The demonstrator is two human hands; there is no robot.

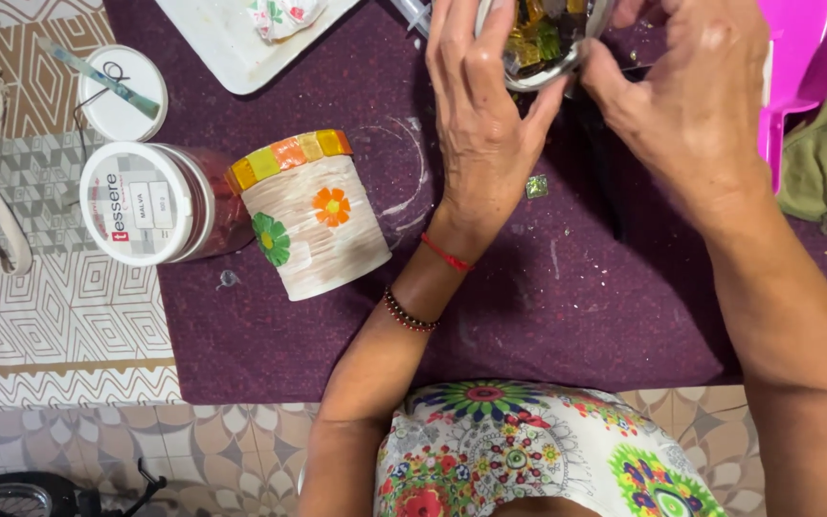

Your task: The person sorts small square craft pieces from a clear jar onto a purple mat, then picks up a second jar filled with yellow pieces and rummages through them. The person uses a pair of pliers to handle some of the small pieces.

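A round glass bowl (543, 43) of small glossy mosaic tiles, amber and green, sits at the top edge of the view over a worn purple cloth (567, 297). One loose green tile (536, 186) lies below it on open cloth. A cream ribbed pot (313, 222) with painted flowers lies tipped well to the left. The left hand (480, 115) cups the bowl's side with curled fingers; the right hand (691, 105) pinches its rim.
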